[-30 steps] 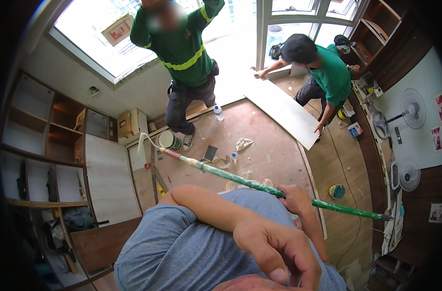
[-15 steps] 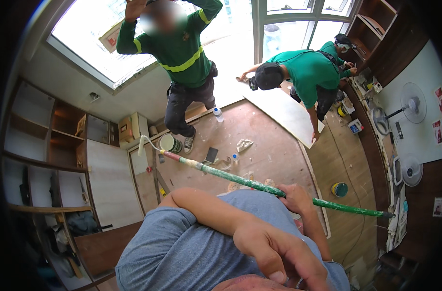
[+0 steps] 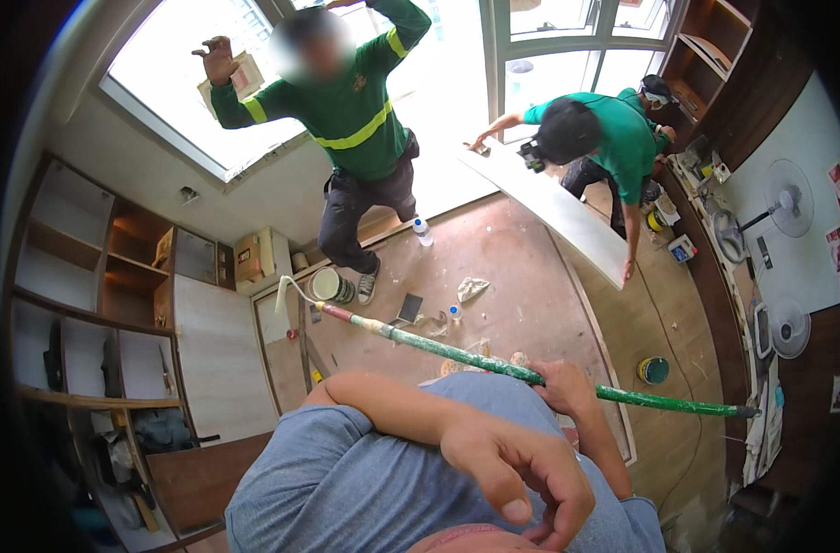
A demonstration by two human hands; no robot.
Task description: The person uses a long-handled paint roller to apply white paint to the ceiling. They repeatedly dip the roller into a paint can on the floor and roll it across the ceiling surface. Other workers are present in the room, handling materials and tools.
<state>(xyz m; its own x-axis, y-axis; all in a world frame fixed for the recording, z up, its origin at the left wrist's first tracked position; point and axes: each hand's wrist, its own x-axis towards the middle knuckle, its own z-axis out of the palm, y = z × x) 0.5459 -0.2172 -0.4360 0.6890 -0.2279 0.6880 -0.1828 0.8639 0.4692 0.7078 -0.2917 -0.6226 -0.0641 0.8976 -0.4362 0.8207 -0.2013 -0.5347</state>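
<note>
My right hand (image 3: 565,385) is wrapped round the green, paint-spattered pole of a paint roller (image 3: 457,358). The pole lies slantwise across in front of my body. Its white roller head (image 3: 283,295) is at the far left end, over the floor near a paint bucket (image 3: 331,287). My left forearm crosses my chest. At its end my left hand (image 3: 517,470) hangs near my chin, thumb and fingers loosely bent and apart, with nothing seen in it.
A person in green (image 3: 355,124) stands ahead with raised arms. Another bends over a long white panel (image 3: 554,212), gripping it; a third works behind. Water bottles (image 3: 422,231), a rag (image 3: 473,288) and a paint can (image 3: 653,370) are on the floor. Shelves (image 3: 70,249) line the left wall.
My left hand's fingers have shifted slightly left. The bending co-worker's panel has moved right and its near edge has tilted up. The standing person's raised hand has moved left and down.
</note>
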